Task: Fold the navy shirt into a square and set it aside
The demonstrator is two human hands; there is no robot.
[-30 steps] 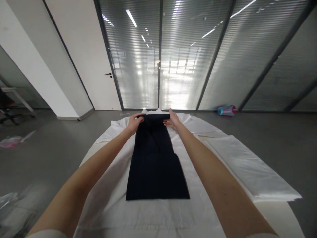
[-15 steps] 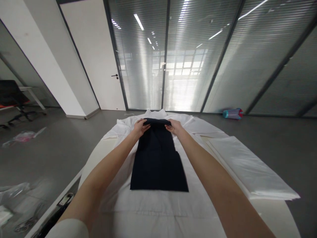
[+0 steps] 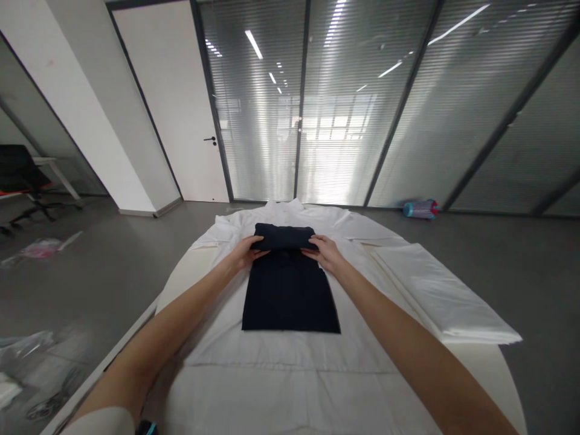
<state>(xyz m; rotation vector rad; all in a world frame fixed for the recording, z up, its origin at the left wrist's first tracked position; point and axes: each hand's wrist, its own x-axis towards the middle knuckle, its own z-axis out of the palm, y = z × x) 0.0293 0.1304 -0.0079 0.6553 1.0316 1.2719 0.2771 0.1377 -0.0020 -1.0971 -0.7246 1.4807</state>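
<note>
Both hands (image 3: 244, 252) (image 3: 327, 252) pinch the dark garment's (image 3: 290, 290) rolled far end.

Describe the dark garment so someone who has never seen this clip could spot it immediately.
On the round white-covered table, look at the middle, between the outstretched arms. The navy garment lies flat there, its far end rolled under the left hand and right hand. It is the only dark item; the folded stack beside it is white.

Matt dark cloth garment (image 3: 290, 290), smooth white cloth sheet (image 3: 281, 374)
</note>
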